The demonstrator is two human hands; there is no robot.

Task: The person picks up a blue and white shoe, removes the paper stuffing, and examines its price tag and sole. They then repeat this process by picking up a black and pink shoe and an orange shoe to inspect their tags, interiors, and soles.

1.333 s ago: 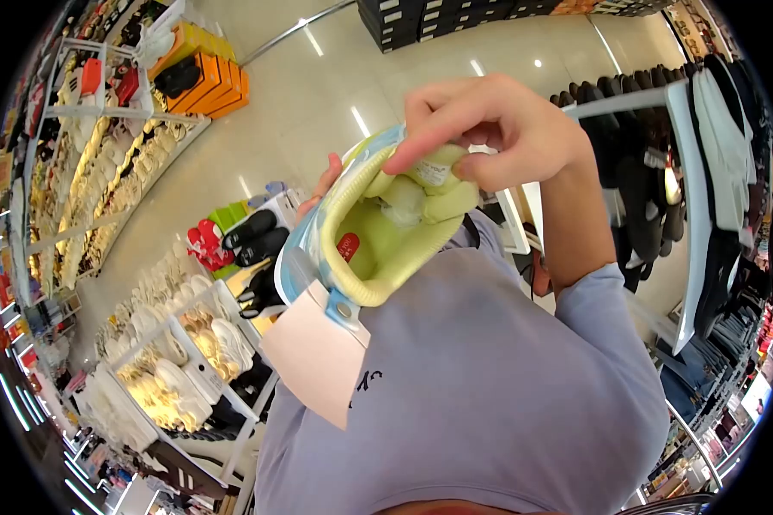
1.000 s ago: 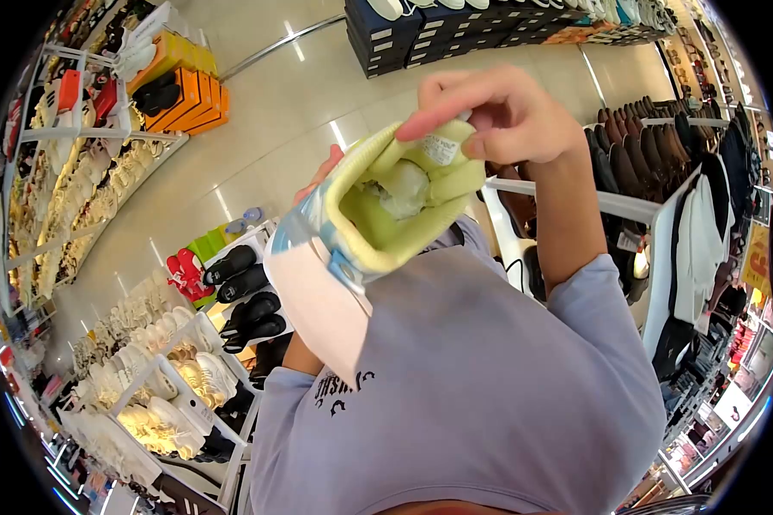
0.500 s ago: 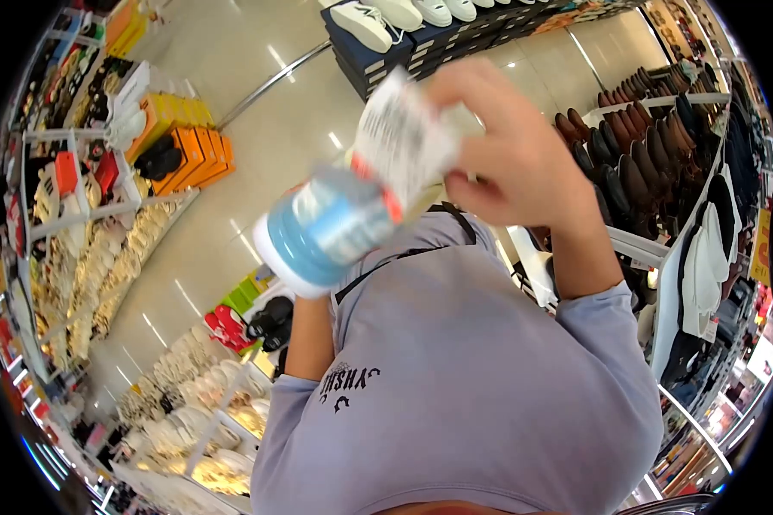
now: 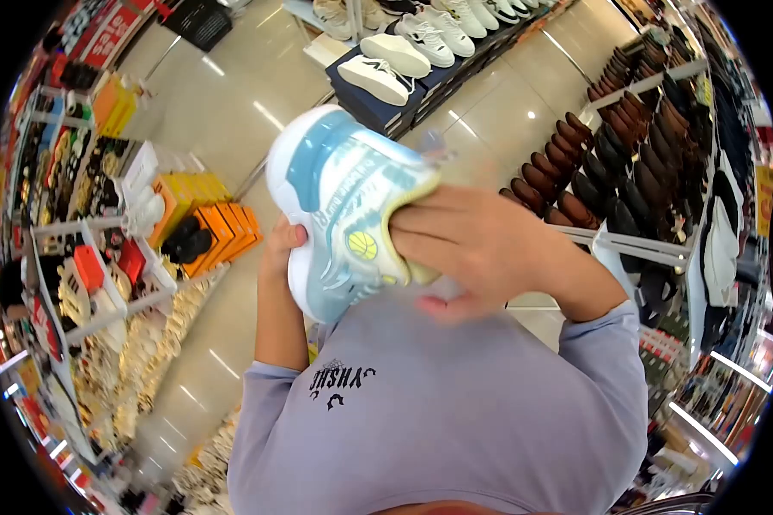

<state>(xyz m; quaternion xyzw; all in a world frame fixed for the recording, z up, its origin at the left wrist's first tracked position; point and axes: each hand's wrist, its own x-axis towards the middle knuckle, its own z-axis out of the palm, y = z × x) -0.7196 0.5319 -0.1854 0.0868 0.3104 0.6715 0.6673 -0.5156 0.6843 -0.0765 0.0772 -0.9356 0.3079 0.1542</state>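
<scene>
A blue-and-white sneaker point(image 4: 339, 202) with pale yellow lining and a yellow basketball mark is held up in front of my chest, sole facing left. My left hand point(image 4: 285, 247) is closed around the sole from below, its thumb on the sole's edge and its other fingers mostly hidden by the shoe. The fingers of my right hand point(image 4: 485, 249) reach into the collar opening, where their tips are hidden. Its thumb, slightly blurred, stays outside near the tongue side.
White sneakers point(image 4: 395, 64) stand on dark boxes ahead. Brown and black shoes point(image 4: 618, 163) fill racks on the right. Orange shoe boxes point(image 4: 225, 236) are stacked at left, near racks of light footwear point(image 4: 150, 360). A black basket point(image 4: 199, 24) stands at the far upper left.
The sneaker has turned so its side shows and moved up slightly. My right hand, which held the white paper tag, now has its fingers in the opening; the tag is out of sight.
</scene>
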